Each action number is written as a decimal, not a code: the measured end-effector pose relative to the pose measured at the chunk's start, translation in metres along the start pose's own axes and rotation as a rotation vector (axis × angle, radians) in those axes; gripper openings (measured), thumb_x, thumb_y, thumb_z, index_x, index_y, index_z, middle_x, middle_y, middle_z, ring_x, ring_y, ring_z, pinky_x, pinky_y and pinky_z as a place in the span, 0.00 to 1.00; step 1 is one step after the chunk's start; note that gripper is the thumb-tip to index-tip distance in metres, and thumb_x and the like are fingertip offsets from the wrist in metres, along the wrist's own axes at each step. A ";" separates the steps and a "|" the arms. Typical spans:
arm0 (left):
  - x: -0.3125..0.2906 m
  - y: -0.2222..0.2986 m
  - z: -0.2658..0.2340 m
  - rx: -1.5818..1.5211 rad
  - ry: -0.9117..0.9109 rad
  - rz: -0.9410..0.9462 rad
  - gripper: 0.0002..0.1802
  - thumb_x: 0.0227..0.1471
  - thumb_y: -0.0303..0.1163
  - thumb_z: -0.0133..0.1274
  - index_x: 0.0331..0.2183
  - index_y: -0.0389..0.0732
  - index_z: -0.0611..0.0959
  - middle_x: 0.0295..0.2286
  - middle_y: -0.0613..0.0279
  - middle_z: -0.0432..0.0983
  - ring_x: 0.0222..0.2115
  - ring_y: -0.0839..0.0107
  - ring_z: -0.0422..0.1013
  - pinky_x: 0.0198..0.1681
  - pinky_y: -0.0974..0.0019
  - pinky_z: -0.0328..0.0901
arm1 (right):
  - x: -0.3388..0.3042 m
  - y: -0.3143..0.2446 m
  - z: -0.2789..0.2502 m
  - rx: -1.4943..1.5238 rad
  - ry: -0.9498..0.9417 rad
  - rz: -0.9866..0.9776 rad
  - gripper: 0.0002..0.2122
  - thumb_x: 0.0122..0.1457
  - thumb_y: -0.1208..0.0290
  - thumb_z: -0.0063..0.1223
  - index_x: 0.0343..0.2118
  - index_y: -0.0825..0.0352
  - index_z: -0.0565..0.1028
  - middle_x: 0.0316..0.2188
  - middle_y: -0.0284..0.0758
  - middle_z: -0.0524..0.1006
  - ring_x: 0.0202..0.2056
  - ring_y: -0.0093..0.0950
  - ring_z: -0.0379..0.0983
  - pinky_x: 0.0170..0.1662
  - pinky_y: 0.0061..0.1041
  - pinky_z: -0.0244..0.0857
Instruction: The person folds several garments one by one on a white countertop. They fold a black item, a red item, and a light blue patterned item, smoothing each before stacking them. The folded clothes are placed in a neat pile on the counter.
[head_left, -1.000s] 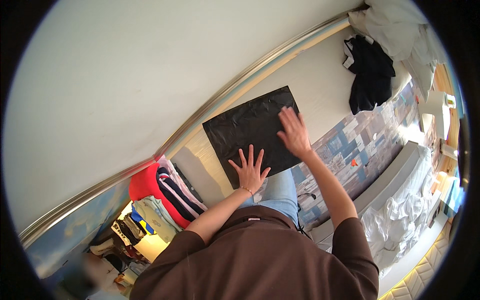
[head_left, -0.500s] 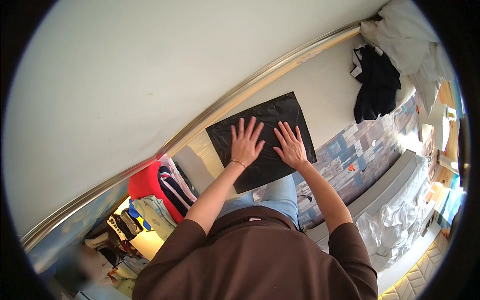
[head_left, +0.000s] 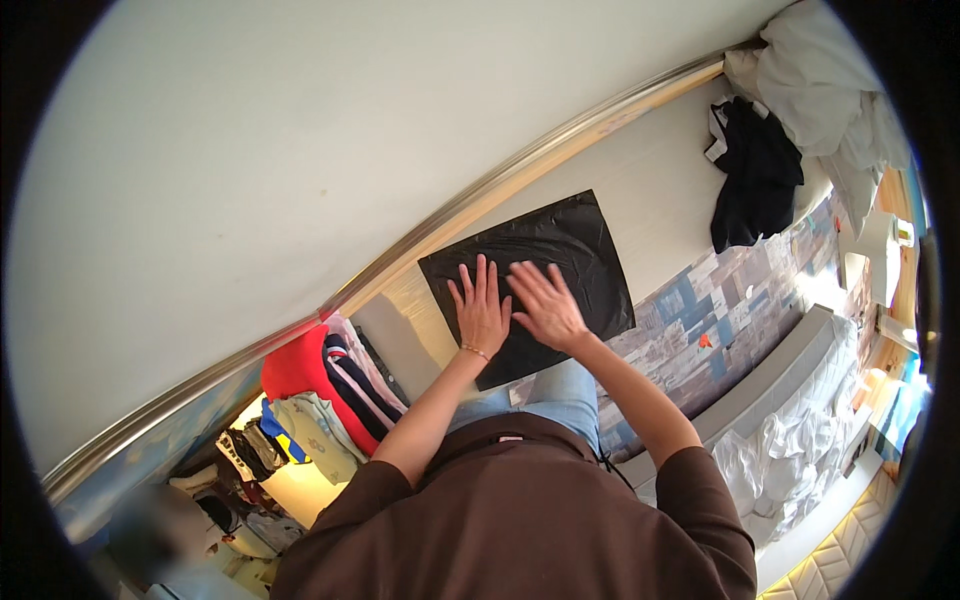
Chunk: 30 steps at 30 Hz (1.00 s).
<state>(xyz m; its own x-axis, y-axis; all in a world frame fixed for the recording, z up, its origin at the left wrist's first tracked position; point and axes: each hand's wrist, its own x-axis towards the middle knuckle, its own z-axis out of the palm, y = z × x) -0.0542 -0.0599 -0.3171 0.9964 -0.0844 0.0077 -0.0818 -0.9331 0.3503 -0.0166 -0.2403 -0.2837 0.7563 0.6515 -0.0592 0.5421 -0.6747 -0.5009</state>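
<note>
A flat black plastic packet (head_left: 590, 250), squarish and lightly creased, lies on the pale tabletop (head_left: 650, 180) in front of me. My left hand (head_left: 482, 312) rests flat on its left part, fingers stretched out and a thin bracelet at the wrist. Close beside it my right hand (head_left: 548, 310) is over the middle of the packet, fingers extended and slightly blurred. Both hands are open and hold nothing. What the packet contains, if anything, is hidden.
Folded clothes with a red piece (head_left: 300, 375) are stacked left of the packet. A black garment (head_left: 755, 170) and white cloth (head_left: 815, 80) lie at the far right. A metal-edged wall borders the table's far side. A person (head_left: 165, 530), blurred, is at lower left.
My right hand has slid left across the packet toward my left hand. The left hand has shifted slightly nearer to me. The packet looks the same.
</note>
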 end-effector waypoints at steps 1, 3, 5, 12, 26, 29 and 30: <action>-0.001 0.005 0.006 0.007 -0.034 -0.041 0.39 0.60 0.45 0.46 0.66 0.37 0.57 0.69 0.53 0.41 0.68 0.41 0.38 0.66 0.32 0.34 | 0.008 -0.004 0.007 0.019 -0.020 -0.043 0.32 0.62 0.54 0.52 0.65 0.64 0.61 0.70 0.37 0.55 0.71 0.34 0.46 0.70 0.49 0.37; -0.002 0.004 0.009 0.146 -0.159 -0.055 0.41 0.60 0.48 0.45 0.67 0.37 0.57 0.69 0.54 0.42 0.68 0.41 0.38 0.66 0.32 0.34 | 0.019 0.000 0.014 -0.052 -0.067 -0.071 0.32 0.64 0.49 0.47 0.67 0.62 0.60 0.70 0.35 0.54 0.71 0.32 0.44 0.71 0.47 0.36; 0.001 0.004 0.005 0.113 -0.121 -0.032 0.42 0.60 0.50 0.44 0.67 0.37 0.57 0.69 0.55 0.42 0.68 0.41 0.38 0.66 0.30 0.34 | 0.034 0.016 0.010 -0.143 -0.109 -0.080 0.33 0.64 0.47 0.45 0.67 0.61 0.59 0.71 0.34 0.53 0.72 0.32 0.44 0.71 0.47 0.36; 0.001 0.003 0.004 0.163 -0.098 -0.007 0.44 0.60 0.55 0.42 0.67 0.38 0.55 0.69 0.57 0.43 0.68 0.40 0.39 0.65 0.28 0.36 | 0.056 0.118 -0.039 -0.259 0.037 0.226 0.34 0.64 0.50 0.46 0.69 0.64 0.54 0.71 0.35 0.51 0.72 0.34 0.42 0.71 0.49 0.34; 0.041 -0.031 -0.016 0.063 -0.038 0.118 0.38 0.55 0.54 0.52 0.65 0.58 0.65 0.68 0.53 0.48 0.67 0.38 0.43 0.65 0.30 0.40 | -0.013 0.086 -0.030 -0.184 0.066 0.229 0.29 0.64 0.55 0.48 0.67 0.55 0.59 0.71 0.36 0.52 0.71 0.36 0.44 0.71 0.48 0.35; 0.074 -0.053 -0.021 0.101 0.027 0.140 0.36 0.56 0.52 0.52 0.64 0.57 0.66 0.66 0.52 0.53 0.63 0.38 0.52 0.62 0.30 0.46 | -0.018 0.084 -0.028 -0.212 0.086 0.303 0.29 0.64 0.54 0.48 0.68 0.54 0.59 0.71 0.35 0.52 0.71 0.36 0.44 0.71 0.48 0.35; 0.081 -0.058 -0.019 0.129 0.007 0.064 0.36 0.57 0.52 0.51 0.64 0.56 0.65 0.63 0.51 0.58 0.60 0.40 0.58 0.61 0.30 0.48 | -0.019 0.083 -0.027 -0.214 0.095 0.316 0.29 0.64 0.54 0.48 0.68 0.54 0.59 0.71 0.35 0.52 0.71 0.36 0.44 0.71 0.48 0.35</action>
<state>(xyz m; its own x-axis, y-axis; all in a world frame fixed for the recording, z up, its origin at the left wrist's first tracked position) 0.0321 -0.0063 -0.3190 0.9892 -0.1427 0.0329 -0.1465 -0.9631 0.2259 0.0243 -0.3181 -0.3011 0.9233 0.3716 -0.0967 0.3332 -0.9006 -0.2791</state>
